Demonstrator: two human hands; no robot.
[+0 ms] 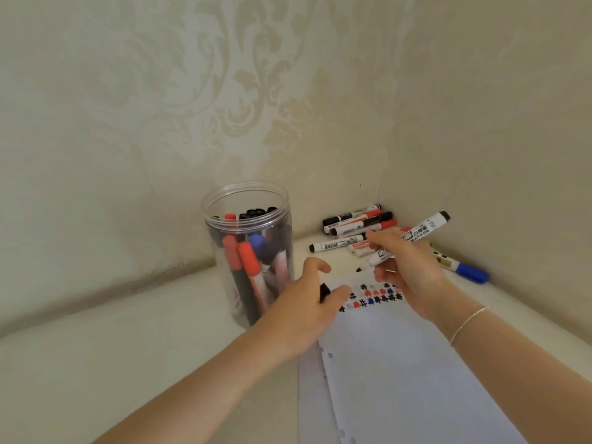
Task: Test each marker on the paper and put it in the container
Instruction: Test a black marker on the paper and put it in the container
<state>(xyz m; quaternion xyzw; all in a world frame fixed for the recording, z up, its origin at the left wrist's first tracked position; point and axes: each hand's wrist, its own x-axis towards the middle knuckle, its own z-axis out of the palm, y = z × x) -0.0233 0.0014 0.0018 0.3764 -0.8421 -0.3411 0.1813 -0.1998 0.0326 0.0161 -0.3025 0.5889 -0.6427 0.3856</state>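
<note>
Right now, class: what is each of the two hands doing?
Left hand: holding a black cap.
Right hand: holding an uncapped black marker, tip down over the paper.

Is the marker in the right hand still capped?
No: the marker held by the right hand shows its bare dark tip above the paper, and the left hand holds a black cap.
</note>
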